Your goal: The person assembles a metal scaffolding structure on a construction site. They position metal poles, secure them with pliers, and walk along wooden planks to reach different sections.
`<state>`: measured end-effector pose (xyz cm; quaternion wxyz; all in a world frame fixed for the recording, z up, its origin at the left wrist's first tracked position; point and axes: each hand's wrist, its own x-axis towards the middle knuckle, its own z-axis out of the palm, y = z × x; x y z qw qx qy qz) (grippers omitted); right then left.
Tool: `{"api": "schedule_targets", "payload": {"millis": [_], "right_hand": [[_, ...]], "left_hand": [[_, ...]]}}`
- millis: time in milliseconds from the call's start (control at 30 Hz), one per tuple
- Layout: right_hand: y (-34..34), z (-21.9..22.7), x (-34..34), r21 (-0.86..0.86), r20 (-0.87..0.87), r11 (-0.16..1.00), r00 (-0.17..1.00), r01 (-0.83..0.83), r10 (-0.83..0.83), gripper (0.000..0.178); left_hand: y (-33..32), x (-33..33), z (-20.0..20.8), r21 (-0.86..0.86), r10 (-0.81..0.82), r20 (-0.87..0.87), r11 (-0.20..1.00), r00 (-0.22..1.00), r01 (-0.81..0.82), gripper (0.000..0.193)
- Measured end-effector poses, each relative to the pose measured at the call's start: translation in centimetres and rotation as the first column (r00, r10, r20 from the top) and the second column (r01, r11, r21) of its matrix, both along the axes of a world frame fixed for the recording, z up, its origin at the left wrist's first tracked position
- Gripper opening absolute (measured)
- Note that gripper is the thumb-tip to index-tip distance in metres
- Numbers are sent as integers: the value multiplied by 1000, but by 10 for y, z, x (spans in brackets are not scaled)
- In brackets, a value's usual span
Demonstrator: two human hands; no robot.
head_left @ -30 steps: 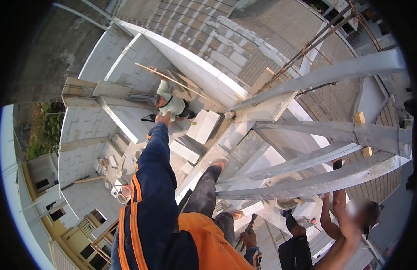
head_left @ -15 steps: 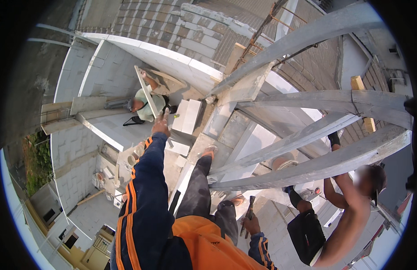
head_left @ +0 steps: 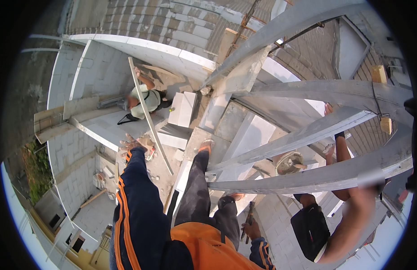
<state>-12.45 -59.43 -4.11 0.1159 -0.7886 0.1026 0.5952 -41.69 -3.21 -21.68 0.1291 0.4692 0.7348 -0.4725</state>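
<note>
My left hand (head_left: 131, 143) is stretched out at centre left with its fingers spread and nothing in them. Just right of it, apart from the fingers, a long narrow wooden strip (head_left: 150, 116) slants down; a co-worker (head_left: 145, 102) below grips its upper part. My right hand (head_left: 252, 230) is low beside my thigh, closed around a dark pincers-like tool (head_left: 249, 216) pointing upward; its exact kind is hard to make out. My sandalled foot (head_left: 206, 146) stands on a narrow concrete ledge (head_left: 197, 138).
Long grey beams (head_left: 303, 177) fan out to the right, one tied with wire near a wooden block (head_left: 378, 74). A second co-worker (head_left: 348, 225) is close behind them at right. White blocks (head_left: 182, 109) and a bucket (head_left: 289, 163) lie lower down. Block walls (head_left: 114, 67) drop away left.
My left hand has let go of the wooden strip and moved left and down, fingers spreading. The strip's near end has swung toward me. The right-hand co-worker has leaned in behind the beams.
</note>
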Motion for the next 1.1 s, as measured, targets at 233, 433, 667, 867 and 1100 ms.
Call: {"api": "schedule_targets", "payload": {"millis": [233, 433, 667, 867, 1100], "right_hand": [[12, -13, 9, 13, -26, 997, 997, -78, 78, 36], [32, -16, 19, 36, 65, 999, 998, -27, 24, 27], [35, -19, 23, 57, 17, 989, 990, 136, -137, 38], [27, -27, 21, 20, -28, 992, 992, 121, -121, 38], [22, -28, 26, 91, -11, 990, 994, 108, -108, 34]], "left_hand": [[-58, -31, -100, -23, 163, 472, 985, 866, -172, 137], [-90, 5, -136, -49, 275, 510, 955, 815, -292, 136], [-105, 13, -120, 334, -12, 165, 942, 986, -44, 123], [-50, -3, -67, 673, 241, 571, 411, 785, -615, 137], [72, -58, -29, 537, -136, 812, -204, 567, -818, 94]]}}
